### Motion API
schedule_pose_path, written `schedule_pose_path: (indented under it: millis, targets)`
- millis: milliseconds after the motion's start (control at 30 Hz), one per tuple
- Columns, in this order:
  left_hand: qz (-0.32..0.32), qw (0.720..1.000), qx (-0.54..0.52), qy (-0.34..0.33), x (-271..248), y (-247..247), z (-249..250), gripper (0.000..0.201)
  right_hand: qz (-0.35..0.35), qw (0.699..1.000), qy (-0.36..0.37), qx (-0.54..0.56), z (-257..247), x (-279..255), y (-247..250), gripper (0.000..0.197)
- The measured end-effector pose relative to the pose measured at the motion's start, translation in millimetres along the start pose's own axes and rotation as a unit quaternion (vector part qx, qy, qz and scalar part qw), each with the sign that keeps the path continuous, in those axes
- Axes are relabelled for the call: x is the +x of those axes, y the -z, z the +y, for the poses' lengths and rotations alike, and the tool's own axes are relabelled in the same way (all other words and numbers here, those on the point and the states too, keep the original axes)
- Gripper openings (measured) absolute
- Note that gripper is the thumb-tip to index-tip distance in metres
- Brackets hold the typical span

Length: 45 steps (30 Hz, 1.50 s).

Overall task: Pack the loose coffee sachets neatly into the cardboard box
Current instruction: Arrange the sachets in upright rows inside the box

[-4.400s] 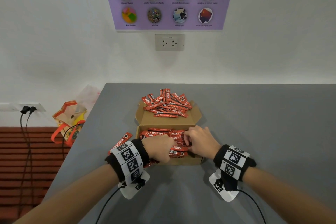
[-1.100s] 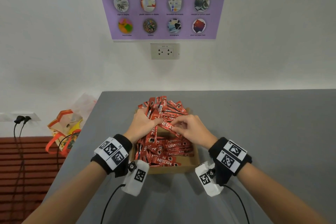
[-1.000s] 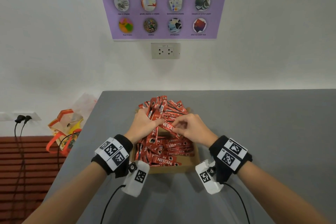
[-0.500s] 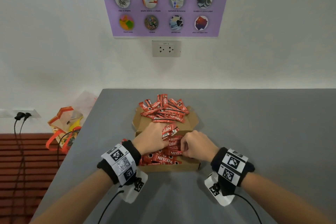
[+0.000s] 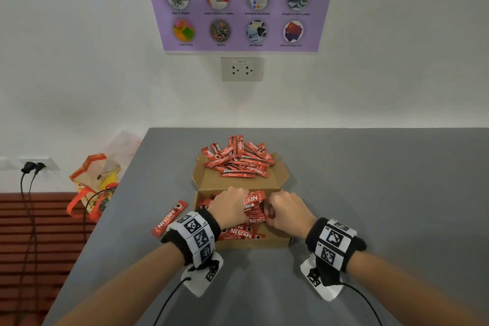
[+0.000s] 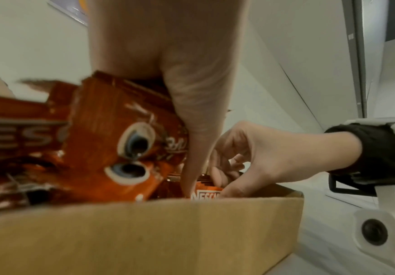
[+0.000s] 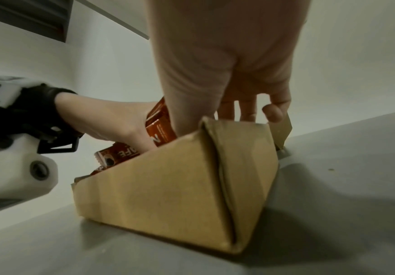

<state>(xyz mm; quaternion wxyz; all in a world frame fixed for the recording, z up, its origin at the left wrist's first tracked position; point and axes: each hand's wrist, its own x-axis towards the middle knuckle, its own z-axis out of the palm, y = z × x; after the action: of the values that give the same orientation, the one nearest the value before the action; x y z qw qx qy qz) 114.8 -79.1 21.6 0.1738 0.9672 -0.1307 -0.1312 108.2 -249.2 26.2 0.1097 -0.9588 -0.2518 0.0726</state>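
An open cardboard box (image 5: pixel 254 242) sits on the grey table (image 5: pixel 370 180), part filled with red coffee sachets (image 5: pixel 242 233). Both hands are down inside it. My left hand (image 5: pixel 232 208) grips a bunch of sachets (image 5: pixel 253 200), which shows close up in the left wrist view as sachets (image 6: pixel 112 141) under the thumb. My right hand (image 5: pixel 283 209) curls its fingers round the same bunch from the right. In the right wrist view its fingers (image 7: pixel 248 109) reach behind the box wall (image 7: pixel 180 186). A pile of loose sachets (image 5: pixel 238 160) lies on the box's folded-back lid (image 5: pixel 211 181).
One loose sachet (image 5: pixel 169 218) lies on the table left of the box, beside my left wrist. The table's left edge (image 5: pixel 111 206) is close by, with an orange bag (image 5: pixel 92 182) below it. A wall with a socket (image 5: pixel 242 69) stands behind the table.
A second ago both hands were up at the pile on the lid, gathering sachets. They have come back towards me with a bunch and gone down into the box.
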Motion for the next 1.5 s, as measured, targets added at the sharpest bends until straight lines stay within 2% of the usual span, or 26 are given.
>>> schedule_pose_path:
  millis: [133, 700, 800, 867, 967, 1033, 1100, 1133, 1200, 1400, 1500]
  targets:
    - [0.0, 1.0, 0.009, -0.006, 1, -4, -2, 0.04, 0.006, 1.0, 0.011, -0.002, 2, -1, -3, 0.007]
    - [-0.013, 1.0, -0.003, 0.001, 0, 0, -1, 0.05, 0.001, 0.999, 0.032, -0.023, 1, -2, -2, 0.014]
    - [0.004, 0.999, -0.03, -0.016, -3, 8, -1, 0.037, -0.004, 0.999, 0.04, -0.022, 1, -3, 0, 0.014]
    - [0.046, 0.996, -0.07, -0.033, -5, 17, 0, 0.024, 0.004, 0.999, 0.045, -0.01, 2, -3, 5, 0.019]
    - [0.138, 0.979, -0.145, -0.037, -8, 33, 4, 0.014, 0.065, 0.996, 0.034, 0.057, 0, 0, 16, 0.023]
    - [0.216, 0.955, -0.204, -0.023, -7, 42, 9, 0.012, 0.102, 0.984, 0.026, 0.141, -6, 4, 24, 0.027]
    - [0.293, 0.921, -0.258, 0.008, -6, 50, 15, 0.012, 0.092, 0.97, 0.039, 0.22, -17, 8, 28, 0.032]
    - [0.318, 0.904, -0.285, 0.021, -6, 52, 17, 0.012, 0.084, 0.964, 0.055, 0.248, -24, 9, 29, 0.028]
    - [0.335, 0.88, -0.336, 0.035, -6, 54, 22, 0.011, 0.081, 0.956, 0.082, 0.27, -36, 11, 29, 0.015]
    - [0.33, 0.856, -0.394, 0.066, -7, 52, 16, 0.017, 0.116, 0.93, 0.07, 0.341, -43, 14, 23, 0.026]
    - [0.313, 0.861, -0.399, 0.046, -9, 48, 15, 0.019, 0.137, 0.93, 0.069, 0.335, -44, 14, 19, 0.031]
